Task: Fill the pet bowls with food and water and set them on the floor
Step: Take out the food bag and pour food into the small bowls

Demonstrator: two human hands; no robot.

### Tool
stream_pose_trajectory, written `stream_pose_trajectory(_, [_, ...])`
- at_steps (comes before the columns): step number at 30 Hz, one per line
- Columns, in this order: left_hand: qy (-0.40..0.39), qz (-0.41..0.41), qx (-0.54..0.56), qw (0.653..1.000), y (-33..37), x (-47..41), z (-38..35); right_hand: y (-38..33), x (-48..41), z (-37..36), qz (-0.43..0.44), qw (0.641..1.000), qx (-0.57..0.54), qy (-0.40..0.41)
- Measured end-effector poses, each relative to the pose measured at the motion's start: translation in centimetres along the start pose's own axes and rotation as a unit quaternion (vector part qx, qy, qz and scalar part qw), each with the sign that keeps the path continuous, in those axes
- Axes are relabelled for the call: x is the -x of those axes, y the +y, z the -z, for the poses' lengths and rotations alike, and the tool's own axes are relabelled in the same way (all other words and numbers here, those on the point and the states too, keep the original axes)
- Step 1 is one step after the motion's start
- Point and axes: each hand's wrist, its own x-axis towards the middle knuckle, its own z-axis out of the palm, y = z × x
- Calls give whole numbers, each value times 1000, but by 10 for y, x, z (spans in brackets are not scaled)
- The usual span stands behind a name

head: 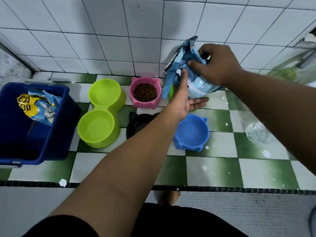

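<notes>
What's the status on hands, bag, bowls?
Right hand grips bag top; left hand open, supporting its base. Pink bowl holds kibble; blue bowl and green double bowl empty. Left arm covers part of black bowl.

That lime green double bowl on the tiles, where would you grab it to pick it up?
Take the lime double bowl at the narrow waist between its two wells, coming down from above. The body pinches in there, so thumb and fingers can likely span it, and it is the midpoint, so neither end should tip.

Both hands [217, 65] holding food bag [196, 77]
</notes>
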Motion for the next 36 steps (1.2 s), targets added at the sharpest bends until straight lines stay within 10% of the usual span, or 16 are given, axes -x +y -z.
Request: stream_pose_trajectory(36, [-57, 98, 195, 974, -60, -32, -77, 62, -2, 6, -1, 975, 181, -131])
